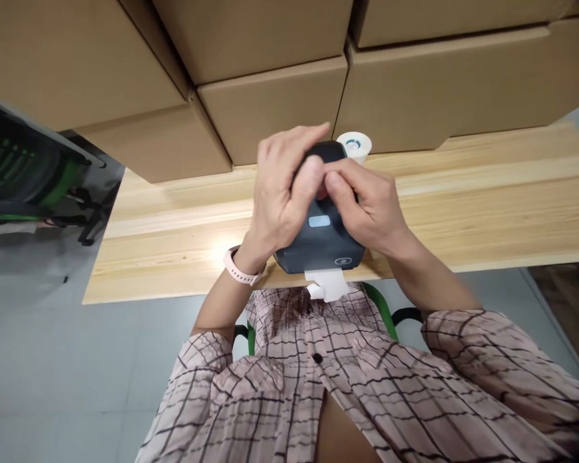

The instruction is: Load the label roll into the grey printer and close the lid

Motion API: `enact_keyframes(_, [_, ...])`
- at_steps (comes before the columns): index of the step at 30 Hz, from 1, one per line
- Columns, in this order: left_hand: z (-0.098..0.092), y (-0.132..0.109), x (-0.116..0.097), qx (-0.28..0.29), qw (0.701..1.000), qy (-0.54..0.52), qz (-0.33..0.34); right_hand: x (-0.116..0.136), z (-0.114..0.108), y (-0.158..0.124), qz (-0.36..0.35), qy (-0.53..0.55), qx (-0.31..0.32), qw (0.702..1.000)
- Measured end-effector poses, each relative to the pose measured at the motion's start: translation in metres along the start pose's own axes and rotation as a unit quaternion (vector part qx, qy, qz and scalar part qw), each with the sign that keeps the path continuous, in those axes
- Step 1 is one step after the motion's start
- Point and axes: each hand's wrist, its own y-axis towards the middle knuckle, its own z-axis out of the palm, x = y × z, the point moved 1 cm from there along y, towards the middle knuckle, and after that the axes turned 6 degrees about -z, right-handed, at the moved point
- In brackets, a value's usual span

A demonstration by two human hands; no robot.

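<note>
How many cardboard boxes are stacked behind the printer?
6 cardboard boxes: two stacked left, two centre, two right. More may sit out of frame.

No word, brand or number is showing clearly enough to be read. The dark printer (324, 247), sitting at the near edge of the counter (487, 212), is carrying a small pale blue plate (319, 222) on its top face, but any print on it is coming out as a blur. Near the printer's front right corner an oval sign (342, 261) is showing, without letters. The white label strip (325, 284) hanging from the front slot is showing blank. The cardboard boxes (270, 109) along the far edge are presenting plain sides. The left hand (280, 193) and right hand (369, 209) are covering the rest of the top.
</note>
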Motion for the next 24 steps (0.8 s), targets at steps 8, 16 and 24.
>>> enact_keyframes(8, [0.010,-0.011,0.004,0.121,0.986,0.073,0.089,0.000,0.009,-0.007,-0.081,-0.089,-0.013,0.993])
enact_keyframes(16, [0.008,-0.009,0.001,0.052,0.995,0.043,0.070,-0.003,0.008,-0.006,-0.030,-0.006,-0.022,0.999])
enact_keyframes(24, [0.006,-0.152,-0.017,-0.168,0.969,-0.122,-0.130,-0.008,0.011,-0.053,0.014,0.117,-0.122,0.985])
